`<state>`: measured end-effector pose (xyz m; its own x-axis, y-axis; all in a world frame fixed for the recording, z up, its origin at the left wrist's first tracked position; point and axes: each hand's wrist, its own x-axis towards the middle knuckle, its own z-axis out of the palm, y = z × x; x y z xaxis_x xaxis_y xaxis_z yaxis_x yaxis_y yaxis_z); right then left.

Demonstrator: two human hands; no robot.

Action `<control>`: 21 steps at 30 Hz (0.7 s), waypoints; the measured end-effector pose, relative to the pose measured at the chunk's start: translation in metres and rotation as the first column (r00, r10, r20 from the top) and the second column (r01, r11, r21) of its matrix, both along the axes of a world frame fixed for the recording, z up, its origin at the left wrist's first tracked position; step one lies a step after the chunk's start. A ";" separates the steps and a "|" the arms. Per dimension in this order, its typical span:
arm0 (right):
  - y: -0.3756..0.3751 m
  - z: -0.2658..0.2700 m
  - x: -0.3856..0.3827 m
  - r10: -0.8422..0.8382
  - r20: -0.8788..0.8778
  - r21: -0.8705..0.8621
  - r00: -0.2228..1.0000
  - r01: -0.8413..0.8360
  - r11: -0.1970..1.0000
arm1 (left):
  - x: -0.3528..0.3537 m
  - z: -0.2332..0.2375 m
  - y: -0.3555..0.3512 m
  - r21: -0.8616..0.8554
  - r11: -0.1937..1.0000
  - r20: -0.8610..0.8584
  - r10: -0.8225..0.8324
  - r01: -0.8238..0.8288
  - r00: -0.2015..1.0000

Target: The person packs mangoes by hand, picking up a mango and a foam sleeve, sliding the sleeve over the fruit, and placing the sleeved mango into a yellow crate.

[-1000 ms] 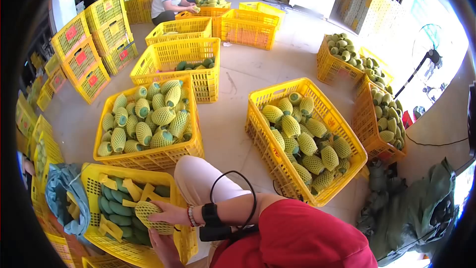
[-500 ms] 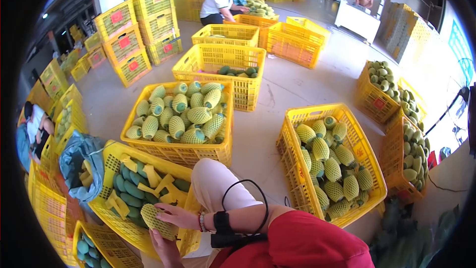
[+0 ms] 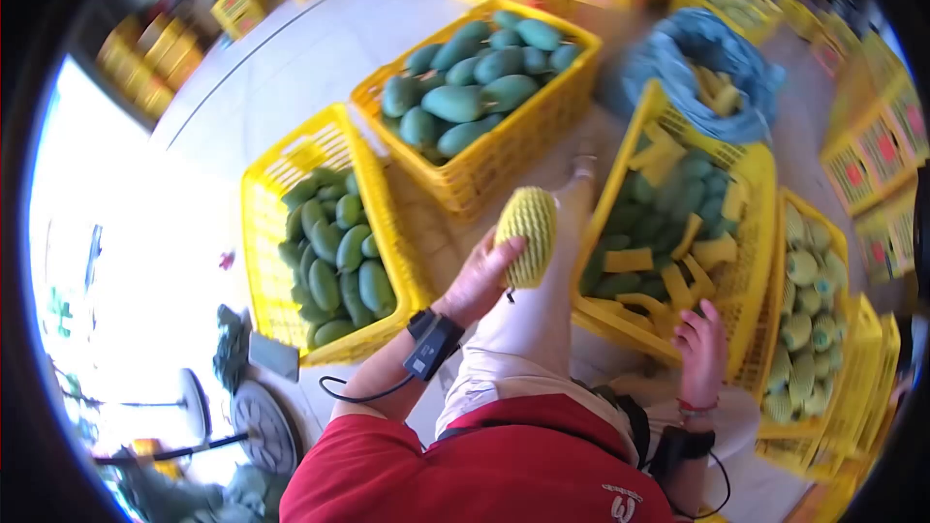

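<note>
A green mango in a yellow foam net [image 3: 528, 237] is upright in my left hand [image 3: 481, 276], its fingers wrapped round the lower side, above my leg. My right hand [image 3: 702, 349] is raised at the near edge of a yellow crate [image 3: 760, 194], holding nothing, its fingers apart and slightly curled. Inside that crate lie green mangoes [image 3: 678, 199] and loose yellow foam nets [image 3: 668, 286]. A blue plastic bag [image 3: 659, 53] with more yellow nets stands at the crate's far end.
Left of my legs, one yellow crate [image 3: 262, 203] holds green mangoes, and another crate [image 3: 528, 121] beyond it holds bluish-green ones. Netted mangoes [image 3: 799, 329] fill a crate at the right. A round grey base [image 3: 263, 426] stands on the floor at lower left.
My view has swung left, towards different crates. Both hands were on the netted mango; now the left alone holds it, and the right has let go and moved away to the right.
</note>
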<state>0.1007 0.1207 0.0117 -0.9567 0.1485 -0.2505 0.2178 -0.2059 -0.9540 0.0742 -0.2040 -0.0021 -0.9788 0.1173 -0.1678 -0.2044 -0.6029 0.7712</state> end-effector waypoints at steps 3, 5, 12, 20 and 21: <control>-0.003 -0.011 -0.025 0.013 -0.015 -0.027 1.000 -0.013 1.000 | 0.005 -0.009 -0.078 -0.087 0.914 -0.043 0.393 -0.396 0.918; -0.001 -0.015 -0.030 0.074 -0.039 0.002 0.996 -0.074 0.997 | 0.021 -0.012 -0.128 -0.120 0.792 -0.101 0.590 -0.598 0.801; -0.004 -0.036 -0.058 0.183 0.062 0.102 0.981 -0.189 0.977 | 0.106 -0.095 -0.263 -0.764 0.182 -0.097 0.916 -0.619 0.389; -0.013 -0.046 -0.076 0.245 0.167 0.184 0.955 -0.274 0.944 | 0.148 -0.155 -0.249 -0.872 -0.016 0.018 0.998 -0.490 -0.064; -0.014 -0.046 -0.076 0.246 0.168 0.185 0.954 -0.276 0.943 | 0.149 -0.152 -0.243 -0.872 -0.015 0.019 0.998 -0.489 -0.065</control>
<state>0.0247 0.1065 -0.0339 -0.9256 -0.0397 -0.3763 0.3730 0.0719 -0.9250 0.2232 -0.4472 -0.1543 0.1526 -0.9672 -0.2029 -0.3630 -0.2458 0.8988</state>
